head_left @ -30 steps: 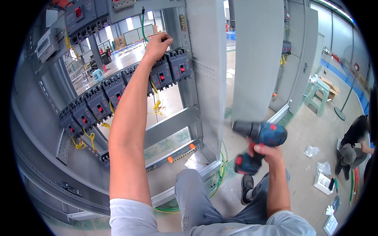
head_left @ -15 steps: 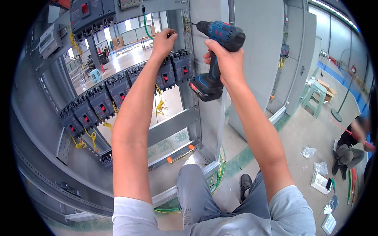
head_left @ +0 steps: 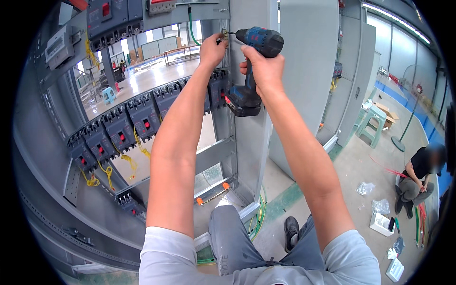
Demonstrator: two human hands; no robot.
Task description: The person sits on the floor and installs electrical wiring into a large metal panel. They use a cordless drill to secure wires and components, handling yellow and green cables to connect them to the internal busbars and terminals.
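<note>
My right hand (head_left: 265, 71) is wrapped round the grip of a blue and black cordless drill (head_left: 267, 42), its battery pack hanging below. The drill points left, its bit reaching a small brass-coloured terminal strip (head_left: 225, 35) on the cabinet's upright post. My left hand (head_left: 212, 51) is at that strip beside the bit tip, fingers pinched together; a small dark bit shows at the fingertips, but what they hold is hidden. A green wire (head_left: 193, 29) hangs just left of this hand. Below my left forearm runs a row of dark circuit breakers (head_left: 142, 114) with red switches, partly covered by the arm.
The grey cabinet frame (head_left: 247, 156) surrounds my hands, with a meter (head_left: 60, 47) at left and yellow wires (head_left: 108, 176) dangling. Green cables (head_left: 260, 213) lie by my feet. At right are a green stool (head_left: 373, 124), a white box (head_left: 381, 224) and a seated person (head_left: 418, 178).
My left hand has moved right and up to the terminal strip. The drill has shifted slightly left, its bit now at the strip by my fingers. The view has turned a little.
</note>
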